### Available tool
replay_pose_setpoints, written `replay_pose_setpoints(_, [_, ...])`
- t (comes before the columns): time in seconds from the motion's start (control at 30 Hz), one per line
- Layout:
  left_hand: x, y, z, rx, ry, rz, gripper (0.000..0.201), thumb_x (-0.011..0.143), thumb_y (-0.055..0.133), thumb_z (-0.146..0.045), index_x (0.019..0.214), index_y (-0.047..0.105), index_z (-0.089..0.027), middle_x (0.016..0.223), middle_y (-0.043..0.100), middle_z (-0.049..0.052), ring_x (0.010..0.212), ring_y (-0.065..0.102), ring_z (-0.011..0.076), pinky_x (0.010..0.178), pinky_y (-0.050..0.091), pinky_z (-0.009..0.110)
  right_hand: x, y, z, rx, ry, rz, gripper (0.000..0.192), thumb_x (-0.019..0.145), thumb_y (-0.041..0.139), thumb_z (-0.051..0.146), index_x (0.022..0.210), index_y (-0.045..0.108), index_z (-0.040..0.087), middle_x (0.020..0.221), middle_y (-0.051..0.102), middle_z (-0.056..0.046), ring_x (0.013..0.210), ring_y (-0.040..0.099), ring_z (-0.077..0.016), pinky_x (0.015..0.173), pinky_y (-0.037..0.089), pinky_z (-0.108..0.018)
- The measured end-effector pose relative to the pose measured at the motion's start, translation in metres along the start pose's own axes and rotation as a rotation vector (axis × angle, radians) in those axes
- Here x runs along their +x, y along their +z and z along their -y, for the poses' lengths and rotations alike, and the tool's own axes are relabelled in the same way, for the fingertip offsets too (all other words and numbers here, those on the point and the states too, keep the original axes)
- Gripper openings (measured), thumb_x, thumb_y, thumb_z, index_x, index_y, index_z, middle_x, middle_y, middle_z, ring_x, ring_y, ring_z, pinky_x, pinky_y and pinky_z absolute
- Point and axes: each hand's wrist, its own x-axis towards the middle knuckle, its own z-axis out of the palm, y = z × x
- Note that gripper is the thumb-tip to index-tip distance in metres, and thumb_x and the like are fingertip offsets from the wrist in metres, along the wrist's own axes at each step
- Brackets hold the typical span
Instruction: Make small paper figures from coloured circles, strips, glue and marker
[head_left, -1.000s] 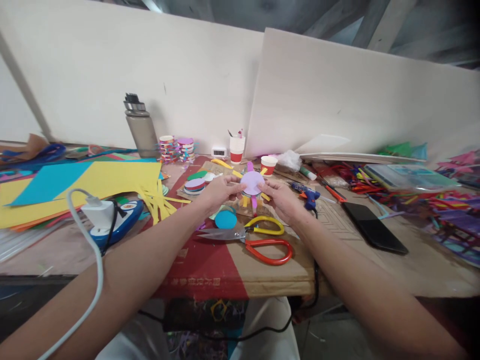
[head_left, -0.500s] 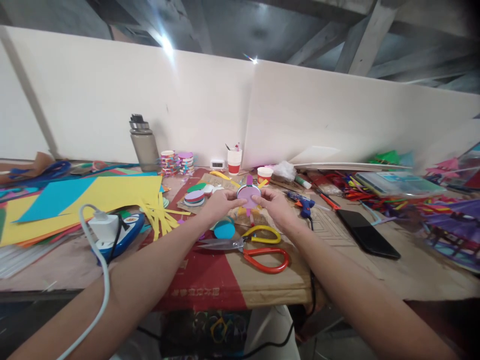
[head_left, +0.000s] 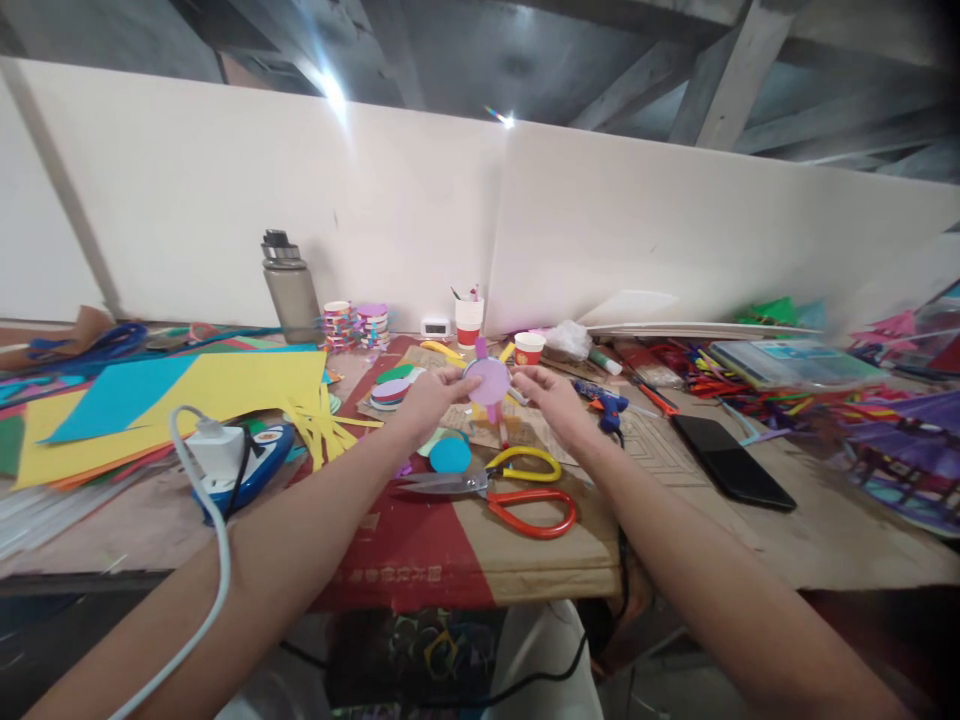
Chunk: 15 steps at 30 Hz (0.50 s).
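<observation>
My left hand (head_left: 431, 393) pinches the left edge of a small lilac paper disc (head_left: 486, 381) that has pink and yellow paper strips sticking out around it. My right hand (head_left: 551, 393) hovers just right of the disc with its fingers spread, touching or nearly touching its edge. Both hands are raised a little above the cardboard mat (head_left: 525, 545). Below them lie a blue paper circle (head_left: 450, 455) and scissors (head_left: 510, 485) with a yellow and a red handle.
Large yellow and blue paper sheets (head_left: 172, 395) and a white charger on a power strip (head_left: 225, 455) lie left. A grey bottle (head_left: 289, 290), stacked paper discs (head_left: 352, 322) and red-and-white cups (head_left: 470, 322) stand at the back. A glue gun (head_left: 607, 405), black phone (head_left: 731, 462) and coloured strips (head_left: 750, 385) lie right.
The disc has been lifted slightly and shifted left. My right hand has loosened from it and spread its fingers. The camera has tilted upward since the first frame.
</observation>
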Motion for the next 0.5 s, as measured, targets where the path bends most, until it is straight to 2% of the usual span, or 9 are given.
replay_pose_setpoints(0.07, [0.004, -0.005, -0.004, -0.152, 0.004, -0.108, 0.044, 0.053, 0.087, -0.044, 0.08, 0.073, -0.012, 0.082, 0.072, 0.006, 0.07, 0.06, 0.0125, 0.069, 0.046, 0.025, 0.004, -0.009, 0.0, -0.013, -0.006, -0.113, 0.042, 0.072, 0.064, 0.055, 0.093, 0.067, 0.019, 0.09, 0.07, -0.004, 0.075, 0.057, -0.0143, 0.068, 0.043, -0.027])
replay_pose_setpoints(0.13, [0.008, -0.011, -0.009, -0.281, 0.007, -0.176, 0.041, 0.053, 0.088, -0.037, 0.081, 0.072, -0.012, 0.081, 0.072, 0.006, 0.068, 0.06, 0.0104, 0.064, 0.045, 0.021, 0.007, -0.016, -0.001, -0.071, -0.029, -0.17, 0.038, 0.073, 0.063, 0.051, 0.091, 0.067, 0.017, 0.087, 0.07, -0.004, 0.074, 0.057, -0.0143, 0.068, 0.044, -0.027])
replay_pose_setpoints(0.27, [0.011, -0.021, -0.017, -0.422, -0.06, -0.297, 0.024, 0.063, 0.083, -0.022, 0.079, 0.067, -0.013, 0.073, 0.07, 0.003, 0.062, 0.059, 0.0086, 0.061, 0.046, 0.019, 0.01, -0.02, -0.01, -0.34, -0.129, -0.095, 0.022, 0.07, 0.062, 0.034, 0.08, 0.07, 0.016, 0.076, 0.068, -0.003, 0.069, 0.057, -0.0157, 0.068, 0.043, -0.029])
replay_pose_setpoints(0.33, [0.011, -0.023, -0.018, -0.427, -0.09, -0.327, 0.019, 0.068, 0.079, -0.019, 0.081, 0.066, -0.013, 0.073, 0.07, 0.003, 0.062, 0.06, 0.0083, 0.062, 0.047, 0.02, 0.011, -0.021, -0.015, -0.446, -0.155, -0.074, 0.019, 0.072, 0.06, 0.031, 0.078, 0.071, 0.017, 0.074, 0.068, -0.003, 0.068, 0.057, -0.0161, 0.068, 0.044, -0.03])
replay_pose_setpoints(0.43, [0.011, -0.025, -0.016, -0.414, -0.088, -0.328, 0.019, 0.07, 0.077, -0.019, 0.084, 0.066, -0.012, 0.076, 0.071, 0.003, 0.063, 0.06, 0.008, 0.063, 0.047, 0.02, 0.013, -0.024, -0.019, -0.594, -0.143, -0.129, 0.021, 0.077, 0.057, 0.03, 0.083, 0.072, 0.016, 0.077, 0.07, -0.004, 0.069, 0.059, -0.017, 0.069, 0.044, -0.03])
replay_pose_setpoints(0.5, [0.011, -0.026, -0.014, -0.4, -0.077, -0.323, 0.022, 0.068, 0.079, -0.02, 0.084, 0.066, -0.012, 0.077, 0.071, 0.004, 0.064, 0.061, 0.008, 0.062, 0.046, 0.02, 0.014, -0.027, -0.018, -0.785, -0.131, -0.133, 0.023, 0.083, 0.053, 0.029, 0.089, 0.072, 0.016, 0.082, 0.072, -0.006, 0.073, 0.061, -0.0173, 0.072, 0.045, -0.029])
